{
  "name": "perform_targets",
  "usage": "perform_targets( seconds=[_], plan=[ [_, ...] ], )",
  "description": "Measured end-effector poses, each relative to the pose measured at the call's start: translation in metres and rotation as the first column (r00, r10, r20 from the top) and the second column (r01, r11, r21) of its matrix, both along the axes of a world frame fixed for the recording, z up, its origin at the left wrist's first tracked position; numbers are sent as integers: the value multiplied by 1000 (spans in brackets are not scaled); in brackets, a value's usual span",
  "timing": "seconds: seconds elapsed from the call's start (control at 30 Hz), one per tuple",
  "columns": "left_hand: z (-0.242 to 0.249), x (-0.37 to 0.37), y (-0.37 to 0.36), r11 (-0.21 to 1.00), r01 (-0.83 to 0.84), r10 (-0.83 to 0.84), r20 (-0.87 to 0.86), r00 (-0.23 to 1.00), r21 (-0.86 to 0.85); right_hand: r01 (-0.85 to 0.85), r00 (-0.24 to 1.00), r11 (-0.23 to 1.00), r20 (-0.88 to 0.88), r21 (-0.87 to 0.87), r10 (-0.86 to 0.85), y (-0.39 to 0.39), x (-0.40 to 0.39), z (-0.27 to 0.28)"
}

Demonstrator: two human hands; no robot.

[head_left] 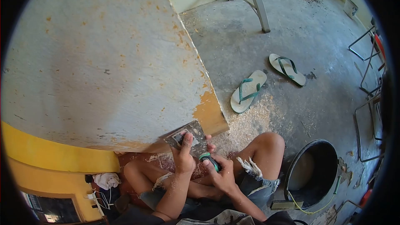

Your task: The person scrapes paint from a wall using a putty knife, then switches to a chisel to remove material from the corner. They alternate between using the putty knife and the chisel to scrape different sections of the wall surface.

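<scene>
My right hand [221,172] is closed around the green-and-black handle of a scraper [200,141]. The wide, worn metal blade points up toward the lower corner of a large painted panel [125,66]. My left hand [184,159] grips the blade, its thumb lying on the near face and some fingertips showing past the far side. Pale dust clings to both hands. The panel's white paint is chipped, with ochre patches showing at its edge and corner, close beyond the blade.
Pale shavings [258,116] are scattered on the concrete floor beside two flip-flops [248,91]. A black bucket [314,171] stands by my right knee. Metal ladder legs [258,6] stand at the back; metal frames [362,100] line the right side. White cables [104,200] lie at lower left.
</scene>
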State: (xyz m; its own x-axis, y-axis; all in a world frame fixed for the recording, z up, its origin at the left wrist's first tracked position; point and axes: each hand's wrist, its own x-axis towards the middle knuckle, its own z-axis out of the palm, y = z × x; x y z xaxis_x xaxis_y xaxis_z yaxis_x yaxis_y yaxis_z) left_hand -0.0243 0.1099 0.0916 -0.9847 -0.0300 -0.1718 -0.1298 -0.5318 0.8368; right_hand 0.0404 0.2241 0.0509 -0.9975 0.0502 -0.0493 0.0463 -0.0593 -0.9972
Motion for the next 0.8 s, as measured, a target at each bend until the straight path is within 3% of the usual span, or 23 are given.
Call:
perform_targets(
  seconds=[0.1, 0.13, 0.23, 0.27, 0.37, 0.4, 0.8],
  plan=[
    [11, -2, 2, 999, -17, 17, 3, 1000, 28, 23, 999, 997, -47, -74, -26, 0, -4, 13],
    [13, 1, 1, 1000, 12, -12, -6, 1000, 0, -25, 1000, 999, 15, -28, 25, 4, 0, 9],
    [-4, 2, -1, 1000, 3, -3, -16, 1000, 28, 18, 1000, 999, -16, -49, -19, -3, 4, -6],
    [-6, 0, -3, 997, 25, -24, 18, 1000, -78, 7, 1000, 1000, -6, -26, -8, -3, 2, -3],
    [-2, 2, -1, 996, 17, -12, 57, 998, -91, 9, 1000, 999, 6, -49, -8, -1, 2, 2],
    [-5, 1, -1, 1000, 6, -6, 10, 1000, -5, 21, 1000, 998, 22, -59, -19, -1, 5, -1],
    [-21, 1, -7, 999, -43, 42, 63, 997, 24, -2, 1000, 1000, 10, 15, 2, -2, -1, -6]
  ],
)
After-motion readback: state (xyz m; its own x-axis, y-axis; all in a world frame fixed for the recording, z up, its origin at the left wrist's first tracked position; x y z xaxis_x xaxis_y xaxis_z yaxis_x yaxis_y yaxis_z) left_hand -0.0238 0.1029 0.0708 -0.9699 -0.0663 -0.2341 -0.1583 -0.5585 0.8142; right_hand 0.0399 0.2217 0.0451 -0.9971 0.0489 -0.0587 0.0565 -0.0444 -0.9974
